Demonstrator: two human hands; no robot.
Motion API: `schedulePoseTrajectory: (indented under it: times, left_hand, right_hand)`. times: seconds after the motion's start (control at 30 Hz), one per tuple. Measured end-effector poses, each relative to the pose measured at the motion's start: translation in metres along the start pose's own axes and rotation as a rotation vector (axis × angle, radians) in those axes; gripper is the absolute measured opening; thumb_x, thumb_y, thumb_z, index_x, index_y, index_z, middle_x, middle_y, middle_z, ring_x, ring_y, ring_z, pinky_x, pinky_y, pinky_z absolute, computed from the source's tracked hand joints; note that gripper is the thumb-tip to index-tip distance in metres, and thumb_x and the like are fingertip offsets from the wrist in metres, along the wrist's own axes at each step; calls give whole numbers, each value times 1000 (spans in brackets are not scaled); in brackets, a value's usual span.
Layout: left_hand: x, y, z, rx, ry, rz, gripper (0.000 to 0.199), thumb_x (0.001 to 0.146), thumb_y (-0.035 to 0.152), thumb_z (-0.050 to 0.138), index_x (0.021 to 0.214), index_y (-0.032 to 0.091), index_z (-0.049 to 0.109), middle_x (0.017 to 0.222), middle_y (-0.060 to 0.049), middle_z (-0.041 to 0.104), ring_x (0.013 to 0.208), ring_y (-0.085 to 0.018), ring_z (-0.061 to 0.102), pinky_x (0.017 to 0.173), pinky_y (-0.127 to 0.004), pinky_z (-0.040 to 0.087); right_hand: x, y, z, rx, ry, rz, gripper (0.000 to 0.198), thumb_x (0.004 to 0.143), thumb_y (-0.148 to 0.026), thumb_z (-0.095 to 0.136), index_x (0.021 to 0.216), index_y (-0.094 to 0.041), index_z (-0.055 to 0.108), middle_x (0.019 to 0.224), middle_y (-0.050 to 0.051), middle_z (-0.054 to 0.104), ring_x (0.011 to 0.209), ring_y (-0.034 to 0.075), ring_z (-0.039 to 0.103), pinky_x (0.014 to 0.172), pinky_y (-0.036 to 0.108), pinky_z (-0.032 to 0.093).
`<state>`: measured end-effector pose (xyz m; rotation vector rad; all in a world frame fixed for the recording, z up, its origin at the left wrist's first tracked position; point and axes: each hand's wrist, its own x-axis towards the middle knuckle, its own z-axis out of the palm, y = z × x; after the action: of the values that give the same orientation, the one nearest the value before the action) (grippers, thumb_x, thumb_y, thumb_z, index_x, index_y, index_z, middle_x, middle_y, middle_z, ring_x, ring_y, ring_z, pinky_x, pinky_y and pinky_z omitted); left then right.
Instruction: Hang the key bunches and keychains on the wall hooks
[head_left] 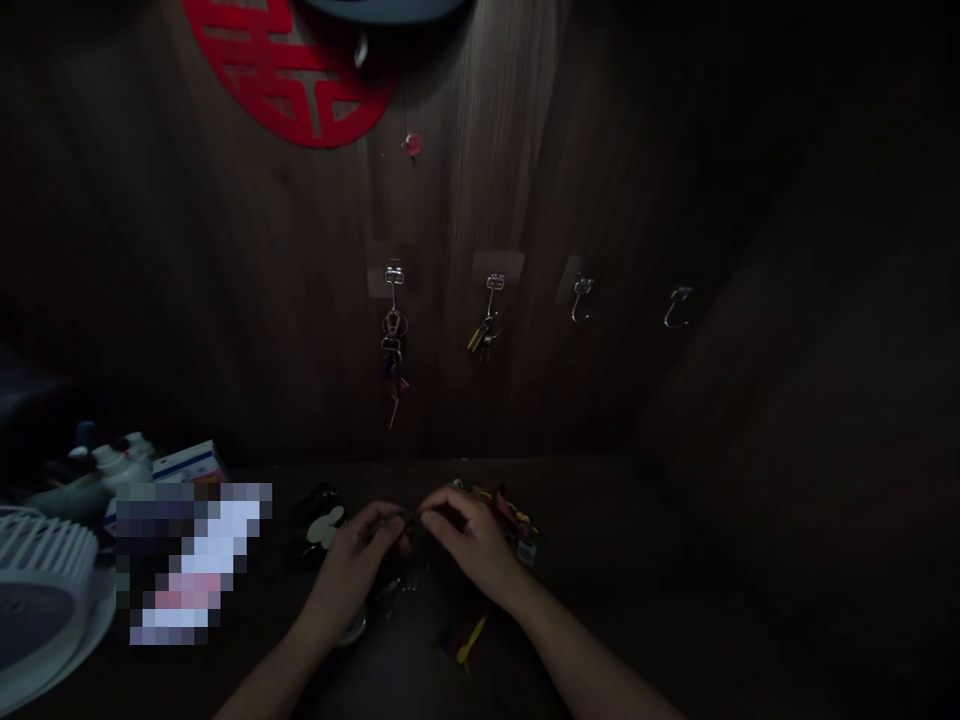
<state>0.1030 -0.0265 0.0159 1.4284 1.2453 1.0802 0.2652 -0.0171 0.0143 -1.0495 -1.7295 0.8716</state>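
Note:
My left hand [364, 548] and my right hand [472, 530] meet over the dark shelf, thumb and fingers pinched together. Between their fingertips is a small dark thing [412, 517], too dim to name. Just below, small shiny metal pieces [401, 588] that look like keys show faintly; whether they hang from it or lie on the shelf, I cannot tell. A pale, rounded flat piece [326, 526] on something black lies beside my left hand. Behind my right hand is a red and yellow cord-like bundle [517, 512], and a yellow strip [472, 641] lies below that wrist.
On the back panel, two metal hooks hold a key ring with a clasp [392, 335] and a bunch of keys [486, 335]. Two bare hooks [581, 298] are farther right. At left stand a white fan-like object [45, 580], bottles [120, 466] and a box [187, 462].

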Motion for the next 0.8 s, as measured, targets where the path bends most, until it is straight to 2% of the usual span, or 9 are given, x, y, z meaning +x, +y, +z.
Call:
schedulePoseTrajectory:
  times: [0.13,0.27,0.33,0.4,0.47,0.57,0.67,0.8]
  left_hand:
    - [-1,1,1,-36,-14,20,24,78,39,51,70,19,60,58,3,57,64,-16,56,63,-25,42]
    - [-3,1,0,-55,-3,-4,30,83,41,44,91,19,62,53,4,58,61,-17,58,65,-27,45]
    - [-3,0,-1,-61,3,-5,34,84,42,43,98,19,62,63,2,64,68,-18,61,68,-28,46]
    - [-3,-3,0,-65,4,10,34,84,43,44,98,19,63,81,-2,69,81,-20,63,74,-30,48]
    - [-2,-5,1,-56,-28,28,30,82,40,48,99,20,62,97,-5,68,92,-21,61,81,-32,47]
    - [-3,-9,5,-53,-105,59,30,76,33,58,104,21,59,105,-5,67,99,-21,60,88,-33,44]
    - [-4,-8,9,-51,-145,57,32,73,30,61,103,21,59,101,-6,69,96,-22,62,85,-32,46]
    - [-5,-6,9,-1,-129,15,25,75,37,59,94,21,62,88,-3,71,86,-20,63,76,-27,48]
  right_hand:
    - [0,0,1,-30,16,-9,9,78,-28,58,76,-20,62,74,-1,60,74,14,55,71,25,40]
    - [0,3,2,102,17,81,15,78,-34,58,75,-20,62,68,-2,58,67,13,53,63,23,39]
    - [1,4,2,179,27,125,18,76,-37,59,74,-19,61,65,-3,56,63,12,50,59,22,38]
    - [2,4,2,242,39,160,21,75,-39,61,73,-19,60,63,-3,54,60,11,49,56,22,37]
    - [2,2,1,295,50,194,22,73,-41,62,73,-18,60,61,-3,53,58,11,48,55,22,37]
    - [3,-1,1,353,75,227,25,71,-43,64,72,-18,60,61,-3,54,57,10,49,56,22,39]
    - [4,-4,2,395,94,243,27,68,-45,66,70,-18,59,61,-3,55,57,11,51,56,23,41]
    - [4,-3,3,401,96,249,28,66,-46,67,69,-19,60,60,-3,56,56,11,51,56,23,42]
